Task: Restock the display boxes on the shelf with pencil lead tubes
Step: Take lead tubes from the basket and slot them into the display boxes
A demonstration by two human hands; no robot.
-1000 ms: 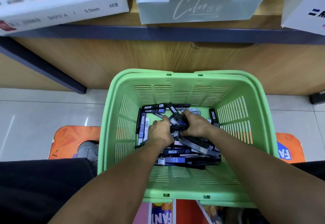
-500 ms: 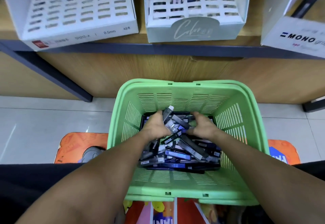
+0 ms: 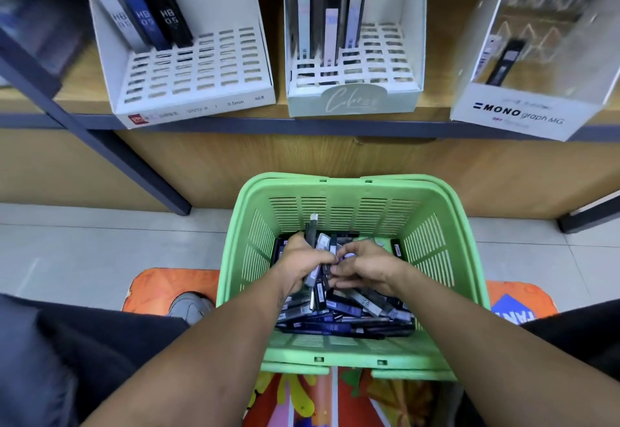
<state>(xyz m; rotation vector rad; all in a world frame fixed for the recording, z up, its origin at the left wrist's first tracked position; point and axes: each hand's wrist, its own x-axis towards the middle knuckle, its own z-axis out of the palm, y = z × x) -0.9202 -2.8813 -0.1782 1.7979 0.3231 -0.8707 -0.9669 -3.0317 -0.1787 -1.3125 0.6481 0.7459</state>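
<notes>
A green basket [image 3: 432, 212] on the floor holds a heap of dark pencil lead tubes [image 3: 349, 312]. Both hands are inside it. My left hand [image 3: 298, 264] grips a bundle of several tubes [image 3: 317, 245] that stick up past its fingers. My right hand [image 3: 367, 267] pinches tubes at the same bundle, fingers curled. On the shelf above stand three display boxes: a white slotted box [image 3: 198, 91] with three HB tubes at its back left, a pale box [image 3: 355, 99] with a few tall tubes, and a MONO box [image 3: 516, 114] with one dark tube.
The wooden shelf [image 3: 432, 109] has a dark metal front edge and a slanted dark support [image 3: 141, 171] at the left. Grey floor tiles [image 3: 100, 245] and an orange mat [image 3: 167, 287] lie under the basket. My shoe [image 3: 189, 306] is left of the basket.
The view has tilted up, bringing the display boxes into sight. Both hands have gathered tubes out of the heap into one bundle and lifted it slightly.
</notes>
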